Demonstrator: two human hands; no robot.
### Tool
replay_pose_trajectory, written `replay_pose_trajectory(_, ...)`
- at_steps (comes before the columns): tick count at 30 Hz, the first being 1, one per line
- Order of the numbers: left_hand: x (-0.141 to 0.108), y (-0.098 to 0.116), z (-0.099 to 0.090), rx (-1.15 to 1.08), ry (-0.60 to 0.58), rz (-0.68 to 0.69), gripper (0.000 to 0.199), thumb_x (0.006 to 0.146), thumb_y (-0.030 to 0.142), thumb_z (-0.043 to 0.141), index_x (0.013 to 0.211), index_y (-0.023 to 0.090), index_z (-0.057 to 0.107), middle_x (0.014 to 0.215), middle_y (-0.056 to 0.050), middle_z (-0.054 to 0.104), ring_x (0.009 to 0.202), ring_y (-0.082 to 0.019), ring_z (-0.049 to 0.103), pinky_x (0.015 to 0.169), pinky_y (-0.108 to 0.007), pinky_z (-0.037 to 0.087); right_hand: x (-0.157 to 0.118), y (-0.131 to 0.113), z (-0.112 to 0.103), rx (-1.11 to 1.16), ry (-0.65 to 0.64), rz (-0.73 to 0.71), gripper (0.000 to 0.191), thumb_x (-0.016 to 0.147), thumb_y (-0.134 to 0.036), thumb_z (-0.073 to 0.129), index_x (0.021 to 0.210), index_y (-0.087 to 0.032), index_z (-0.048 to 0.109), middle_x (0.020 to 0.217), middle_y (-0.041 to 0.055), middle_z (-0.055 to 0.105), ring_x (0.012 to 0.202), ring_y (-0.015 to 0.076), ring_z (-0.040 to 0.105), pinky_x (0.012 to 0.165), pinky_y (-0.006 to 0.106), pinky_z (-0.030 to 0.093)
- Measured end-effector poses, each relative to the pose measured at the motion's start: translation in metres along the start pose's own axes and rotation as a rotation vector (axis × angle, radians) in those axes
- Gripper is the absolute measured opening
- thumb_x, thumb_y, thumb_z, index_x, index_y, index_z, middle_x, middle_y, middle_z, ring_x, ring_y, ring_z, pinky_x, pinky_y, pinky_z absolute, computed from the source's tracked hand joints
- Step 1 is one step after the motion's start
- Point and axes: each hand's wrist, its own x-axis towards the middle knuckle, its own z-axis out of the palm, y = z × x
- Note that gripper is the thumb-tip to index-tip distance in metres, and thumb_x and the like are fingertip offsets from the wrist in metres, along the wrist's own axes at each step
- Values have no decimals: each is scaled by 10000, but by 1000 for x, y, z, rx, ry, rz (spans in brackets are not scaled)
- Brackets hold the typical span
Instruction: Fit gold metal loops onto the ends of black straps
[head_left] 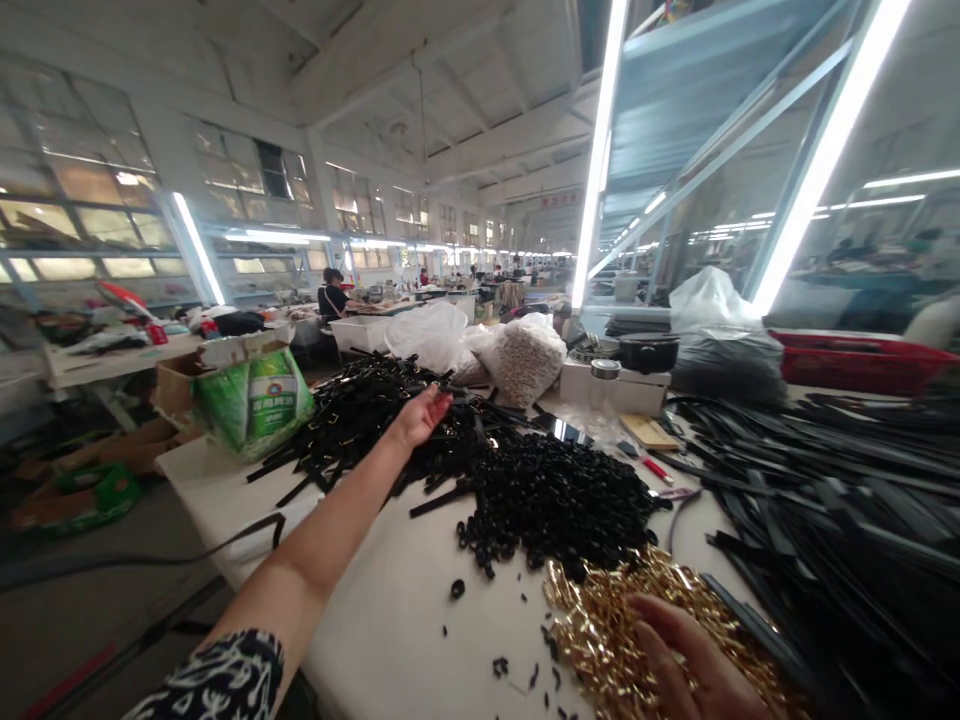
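Observation:
My left hand [424, 416] reaches out over a heap of black straps [367, 400], several with gold buckles. Its fingers are curled together, and whatever they pinch is too small to make out. Low on the right, my right hand [694, 655] is at a pile of shiny gold metal pieces [600, 620], its thumb and fingers apart. I see nothing held in it, though some fingertips are hard to separate from the pieces. Between the hands lies a mound of small black loops [555, 500].
Long black strips [840, 500] cover the right side, near a red basket [862, 362]. A filled clear bag [525, 355], a jar [605, 370] and a red-handled tool [658, 470] stand or lie farther back. A green bag [259, 400] is left. Another person [332, 298] works beyond.

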Motion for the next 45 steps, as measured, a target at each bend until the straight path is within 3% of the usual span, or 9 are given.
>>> replay_pose_trajectory(4, -6, 11, -8, 19, 37, 63, 124, 942, 209, 517, 860, 132, 568, 648, 8, 644, 577, -63, 641, 574, -134, 518, 1, -24, -9, -64, 22, 42, 270, 924, -376, 472, 1040, -204, 645, 991, 63, 722, 858, 194, 695, 759, 281, 551)
replay_pose_trajectory(7, -23, -28, -20, 132, -5, 31, 45, 904, 129, 535, 906, 143, 577, 718, 3, 671, 631, -77, 666, 583, -144, 517, 6, -33, -14, -119, -15, 79, 229, 945, -291, 442, 1017, -197, 638, 1006, 70, 708, 911, 186, 668, 838, 285, 503)
replay_pose_trajectory(12, -74, -110, -17, 338, -252, -61, 299, 775, 147, 663, 1065, 190, 608, 918, -30, 705, 747, -131, 697, 621, -202, 545, 16, -22, -39, -387, -33, 197, 248, 964, -294, 439, 935, -199, 666, 949, 58, 695, 882, 170, 640, 808, 249, 439)
replay_pose_trajectory(16, -117, -157, -1, 403, -402, 55, 534, 688, 282, 767, 1184, 204, 586, 1016, -48, 696, 754, -142, 688, 611, -209, 532, 19, -8, -81, -656, 63, 444, 267, 959, -309, 436, 953, -197, 678, 941, 61, 683, 836, 175, 628, 722, 255, 399)
replay_pose_trajectory(19, -135, -177, 1, 455, -418, 130, 583, 681, 366, 768, 1199, 174, 581, 1010, -72, 695, 758, -168, 681, 631, -253, 533, 19, 4, -95, -736, -34, 567, 257, 929, -366, 494, 974, -215, 697, 962, 56, 684, 830, 178, 627, 687, 264, 388)
replay_pose_trajectory(23, -143, -188, -4, 544, -464, 110, 546, 697, 390, 754, 1165, 157, 599, 954, -76, 704, 747, -186, 676, 653, -289, 526, 16, 16, -83, -789, -208, 607, 278, 864, -410, 592, 1004, -201, 713, 974, 80, 675, 872, 192, 623, 698, 270, 397)
replay_pose_trajectory(35, -148, -198, -7, 577, -600, 43, 380, 743, 353, 718, 1069, 173, 649, 877, -53, 710, 713, -162, 660, 656, -281, 521, 21, 16, -75, -798, -220, 557, 291, 970, -333, 438, 890, -204, 686, 908, 63, 693, 768, 156, 626, 632, 254, 357)
replay_pose_trajectory(39, -149, -198, -3, 582, -571, -22, 466, 727, 385, 733, 1120, 161, 623, 868, -52, 695, 701, -169, 670, 614, -270, 518, 22, -6, -67, -684, -233, 378, 302, 992, -336, 389, 878, -207, 637, 845, 37, 685, 723, 142, 600, 629, 244, 330)
replay_pose_trajectory(45, -148, -204, -3, 500, -570, -211, 443, 725, 374, 749, 1088, 150, 627, 869, -52, 704, 670, -133, 672, 625, -241, 542, 13, -44, -37, -338, -461, 80, 359, 989, -318, 392, 698, -192, 560, 646, -5, 606, 573, 116, 509, 567, 231, 296)
